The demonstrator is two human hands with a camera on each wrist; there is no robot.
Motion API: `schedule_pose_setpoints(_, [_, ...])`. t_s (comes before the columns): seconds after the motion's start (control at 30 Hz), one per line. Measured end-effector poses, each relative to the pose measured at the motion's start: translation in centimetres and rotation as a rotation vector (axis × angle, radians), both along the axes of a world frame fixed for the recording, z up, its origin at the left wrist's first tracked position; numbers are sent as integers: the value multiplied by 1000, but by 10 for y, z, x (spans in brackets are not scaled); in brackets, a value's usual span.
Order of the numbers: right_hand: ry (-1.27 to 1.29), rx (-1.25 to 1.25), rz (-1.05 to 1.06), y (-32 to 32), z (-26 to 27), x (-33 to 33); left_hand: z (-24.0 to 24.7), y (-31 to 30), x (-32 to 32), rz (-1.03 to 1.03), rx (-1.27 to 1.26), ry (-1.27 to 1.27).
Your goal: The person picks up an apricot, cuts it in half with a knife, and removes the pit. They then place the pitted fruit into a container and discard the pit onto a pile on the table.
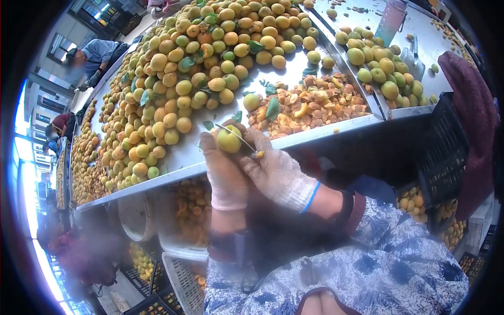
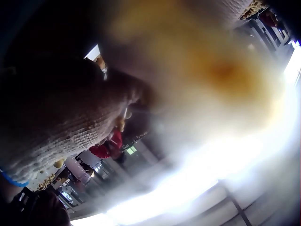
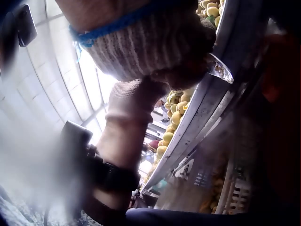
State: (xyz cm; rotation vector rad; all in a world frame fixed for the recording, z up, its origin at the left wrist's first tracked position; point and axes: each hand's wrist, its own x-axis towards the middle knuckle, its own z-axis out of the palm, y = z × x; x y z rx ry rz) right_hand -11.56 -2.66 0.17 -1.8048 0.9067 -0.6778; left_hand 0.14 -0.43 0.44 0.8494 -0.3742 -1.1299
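In the head view, a yellow-green fruit (image 1: 229, 139) is gripped by the gloved left hand (image 1: 226, 176) just off the metal table's front edge. The gloved right hand (image 1: 281, 176) holds a thin curved metal tool (image 1: 239, 137) that lies against the fruit. A bit of orange pulp (image 1: 259, 154) clings near the tool by the right fingers. In the right wrist view, a shiny metal blade end (image 3: 220, 68) sticks out from the right hand (image 3: 146, 44). The left wrist view is mostly blurred, and the right hand's knit glove (image 2: 61, 122) shows at its left.
Whole fruits (image 1: 184, 86) are heaped on the metal table (image 1: 315, 132). Cut pieces (image 1: 310, 102) lie behind the hands, more green fruits (image 1: 388, 73) at the right. Below stand a white bucket (image 1: 135, 212), a white basket (image 1: 184, 281) and black crates (image 1: 446, 152). Other people (image 1: 97, 56) are at the left.
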Motion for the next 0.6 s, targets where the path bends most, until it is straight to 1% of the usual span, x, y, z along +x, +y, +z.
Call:
schedule_pose_setpoints(0.07, [77,-33,-34,-7,1,-1,-17,-4,5,50,18,-416])
schedule_pose_setpoints(0.1, [94,-63,-13,-12,3,-2,-2,2,2,31,108,-692])
schedule_pose_setpoints(0.13, [95,-63,-18,-13,5,-2,-2,4,5,27,106,-692])
schedule_pose_setpoints(0.2, [194,15,42,-14,9,-2,-2,6,10,123,96,-920])
schedule_pose_setpoints(0.23, [176,-22,50,-12,11,-3,7,9,1,121,83,-865])
schedule_pose_setpoints(0.27, [175,-16,47,-9,12,-3,3,9,1,116,87,-867])
schedule_pose_setpoints(0.33, [238,-65,28,-4,12,-1,-8,8,3,102,1,-631])
schedule_pose_setpoints(0.37, [276,-68,37,-3,12,-1,-11,7,4,102,63,-539])
schedule_pose_setpoints(0.4, [274,-66,37,-3,8,0,-10,7,3,102,64,-540])
schedule_pose_setpoints(0.47, [236,-85,-8,-2,-2,0,-7,7,1,-48,54,-364])
schedule_pose_setpoints(0.5, [239,-82,-12,-3,-1,-1,-9,6,4,-53,55,-361])
schedule_pose_setpoints(0.57, [174,-60,16,-8,3,-4,-17,3,12,-24,40,-874])
schedule_pose_setpoints(0.6, [177,-59,15,-9,6,-5,-17,4,11,-25,40,-871])
